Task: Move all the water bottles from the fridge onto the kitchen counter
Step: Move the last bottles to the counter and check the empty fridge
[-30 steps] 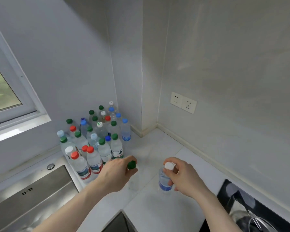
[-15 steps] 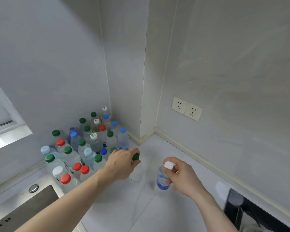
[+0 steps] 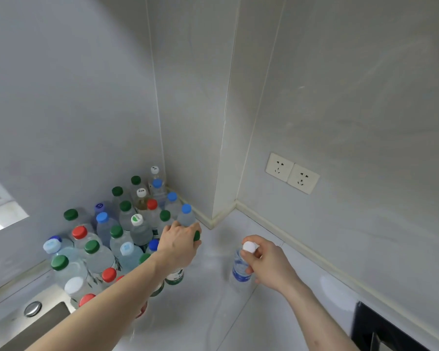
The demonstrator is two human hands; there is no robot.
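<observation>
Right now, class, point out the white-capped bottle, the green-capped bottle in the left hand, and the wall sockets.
white-capped bottle [image 3: 240, 273]: head view, blue label.
green-capped bottle [image 3: 197, 235]: head view, cap edge.
wall sockets [image 3: 292, 172]: head view, between plates.

On the wall to my right I saw two white sockets side by side; a steel sink sat at my lower left.

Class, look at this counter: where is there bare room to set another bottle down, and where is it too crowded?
Free: the counter between the green-capped bottle in the left hand and the white-capped bottle in the right hand; also the strip along the wall under the sockets. Crowded: the bottle cluster packing the corner beside the sink.
</observation>
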